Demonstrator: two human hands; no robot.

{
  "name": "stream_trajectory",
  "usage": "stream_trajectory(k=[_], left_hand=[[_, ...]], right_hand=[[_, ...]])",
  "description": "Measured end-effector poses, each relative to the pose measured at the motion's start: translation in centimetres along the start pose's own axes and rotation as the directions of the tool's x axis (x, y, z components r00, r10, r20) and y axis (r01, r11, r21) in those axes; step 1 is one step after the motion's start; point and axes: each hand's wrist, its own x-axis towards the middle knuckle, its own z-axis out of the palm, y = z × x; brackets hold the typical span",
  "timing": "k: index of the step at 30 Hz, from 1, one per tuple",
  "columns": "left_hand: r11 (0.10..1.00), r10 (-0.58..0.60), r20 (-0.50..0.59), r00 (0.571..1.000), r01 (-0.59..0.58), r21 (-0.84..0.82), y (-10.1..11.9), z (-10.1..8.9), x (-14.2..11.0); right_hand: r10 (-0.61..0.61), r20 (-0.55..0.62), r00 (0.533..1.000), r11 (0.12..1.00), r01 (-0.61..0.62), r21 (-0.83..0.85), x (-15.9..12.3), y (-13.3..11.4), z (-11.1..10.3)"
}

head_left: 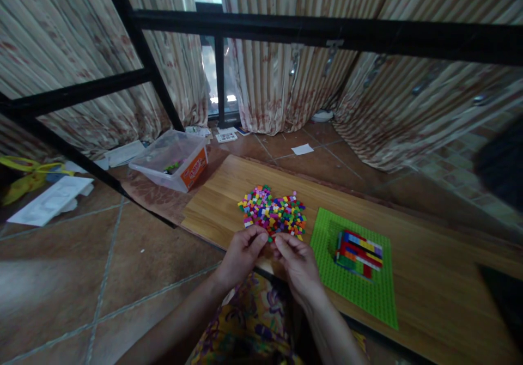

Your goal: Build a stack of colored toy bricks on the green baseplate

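My left hand (243,250) and right hand (297,264) nearly meet at the fingertips, each thumb against its forefinger, likely for fine control; whether a brick sits between them I can't tell. The loose toy bricks (273,210) lie heaped just beyond my fingers, presumably for easy picking. Right of my hands, the green baseplate (379,299) carries a multicoloured brick block (359,255) (the studs probably keep it steady). The wooden surface (433,278) runs beneath; left and beyond stands a plastic box (163,160), with curtains (281,81) farther ahead.
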Motion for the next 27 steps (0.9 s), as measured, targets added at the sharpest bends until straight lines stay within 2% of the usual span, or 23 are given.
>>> stream_trajectory(k=[3,7,10,14,20,22,24,25,27], left_hand=[[0.988,-0.087,-0.009,0.996,0.085,-0.131,0.1,0.5,-0.1],[0.970,-0.135,-0.029,0.990,0.126,-0.207,0.2,0.8,-0.2],[0.965,-0.151,-0.018,0.988,0.143,-0.221,-0.2,1.0,-0.3],[0.965,-0.165,-0.017,0.986,0.158,-0.208,-0.8,1.1,-0.3],[0.966,-0.166,0.005,0.986,0.164,-0.200,-0.7,1.2,-0.6],[0.977,-0.139,-0.002,0.990,0.137,-0.163,-0.6,1.0,-0.2],[0.996,-0.072,-0.058,0.996,0.068,-0.062,-0.6,0.5,0.7],[1.000,-0.025,-0.093,0.995,0.027,0.016,-0.6,0.2,1.3],[0.975,0.070,-0.127,0.989,-0.041,0.218,-0.7,-0.4,2.7]], right_hand=[[0.095,0.005,0.995,0.981,-0.095,0.171,-0.2,-0.1,-0.2],[0.159,0.054,0.986,0.936,-0.168,0.308,-0.5,-0.2,-0.3],[0.155,0.077,0.985,0.947,-0.170,0.274,-0.7,-0.1,-0.1],[0.095,0.065,0.993,0.985,-0.103,0.140,-0.7,-0.1,0.3],[0.092,0.063,0.994,0.984,-0.100,0.145,-0.7,0.0,0.2],[0.069,0.036,0.997,0.995,-0.071,0.069,0.0,0.2,-0.3],[-0.011,-0.015,1.000,0.993,0.009,-0.114,1.1,0.2,-1.0],[-0.072,-0.034,0.997,0.970,0.062,-0.236,1.8,0.1,-1.3],[-0.200,-0.018,0.980,0.858,0.167,-0.486,3.3,-0.2,-1.9]])
